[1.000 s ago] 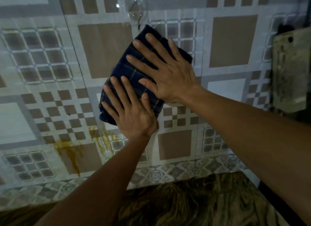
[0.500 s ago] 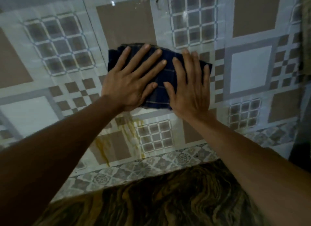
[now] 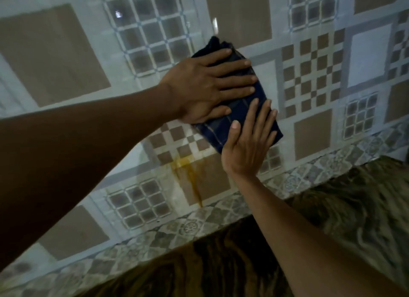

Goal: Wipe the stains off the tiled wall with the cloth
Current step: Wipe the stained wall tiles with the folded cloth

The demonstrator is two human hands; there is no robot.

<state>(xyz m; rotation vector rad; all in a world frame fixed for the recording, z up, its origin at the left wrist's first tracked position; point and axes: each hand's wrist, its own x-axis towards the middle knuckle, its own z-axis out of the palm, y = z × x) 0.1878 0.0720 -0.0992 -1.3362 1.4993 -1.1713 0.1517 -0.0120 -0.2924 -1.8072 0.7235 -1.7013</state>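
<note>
Cloth: dark blue checked cloth (image 3: pixel 238 110), folded into a thick pad, lies flat against the tiled wall (image 3: pixel 66 59), above and to the right of the stain.
Left hand: left hand (image 3: pixel 205 86) covers the upper part of the cloth, palm down, fingers (image 3: pixel 234 75) extended and slightly spread, pointing right; thumb tucked along the lower edge. Judged to supply the pressing force.
Right hand: right hand (image 3: pixel 245 146) lies on the lower corner of the cloth, fingers (image 3: pixel 263 117) straight and close together, pointing up; the heel of the palm rests on bare tile. Judged to steady and steer the pad.
Grip: neither hand pinches the cloth; both hold it by flat pressure against the wall, which suits rubbing.
Stain: yellow-brown streak (image 3: pixel 190 175) runs down the tile below the left wrist, ending near the patterned border; not covered by the cloth.
Desk: dark marbled desk (image 3: pixel 332 208) meets the wall below the border.
Progress: the visible stain remains untouched; in my judgement the cloth needs to travel down and left to reach it.
Risk: wide-angle blur; fainter marks cannot be confirmed.
</note>
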